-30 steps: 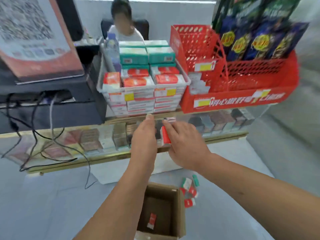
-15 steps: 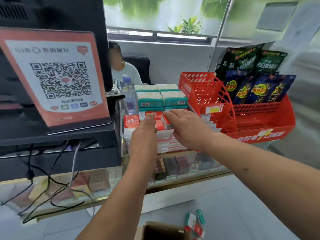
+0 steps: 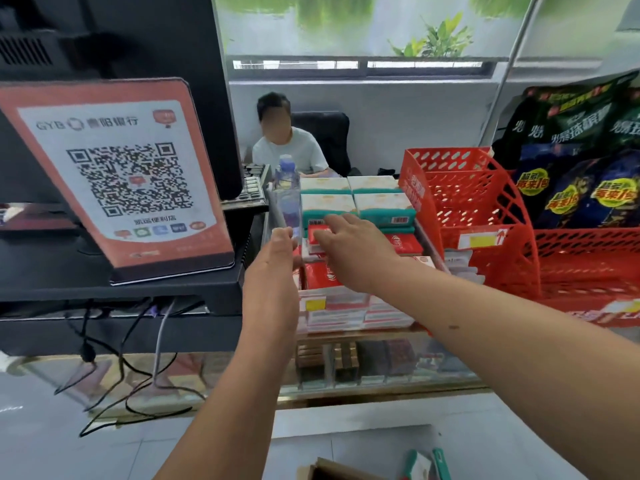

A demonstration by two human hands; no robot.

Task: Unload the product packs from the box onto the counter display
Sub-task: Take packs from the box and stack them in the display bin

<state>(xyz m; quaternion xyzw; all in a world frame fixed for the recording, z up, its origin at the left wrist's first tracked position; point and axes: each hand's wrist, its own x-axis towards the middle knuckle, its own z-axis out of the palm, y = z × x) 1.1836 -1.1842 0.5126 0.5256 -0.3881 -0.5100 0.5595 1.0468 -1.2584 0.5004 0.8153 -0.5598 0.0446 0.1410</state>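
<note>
Change since a second ago: both hands have come up from the front edge of the glass counter to the clear tiered display rack (image 3: 333, 305) on top of it, carrying one red pack (image 3: 316, 235) between them. That pack now sits on the rack's second tier at about 12 o'clock from the wrists, just in front of the green-and-white packs (image 3: 381, 206) and above the red row already stocked. Meaning for the task: this pack looks placed or within a nudge of it, so I judge the step to be final seating, then release. The right hand (image 3: 353, 252) has its fingers nearly straight, laid flat over the pack's top; the thumb is hidden, and it reads as pressing, not pinching. The left hand (image 3: 277, 259) shows only its back, one fingertip up at the rack's left wall beside the water bottle (image 3: 287, 188) — whether it grips anything I cannot tell. Pack orientation: red face up, long axis running roughly 9 to 3 o'clock across the tier, parallel to its neighbours, though most of it is covered. The box (image 3: 332, 472) is barely in view at 6 o'clock, with loose packs (image 3: 424, 464) on the floor at its 3 o'clock side — so unloading is not finished.
</note>
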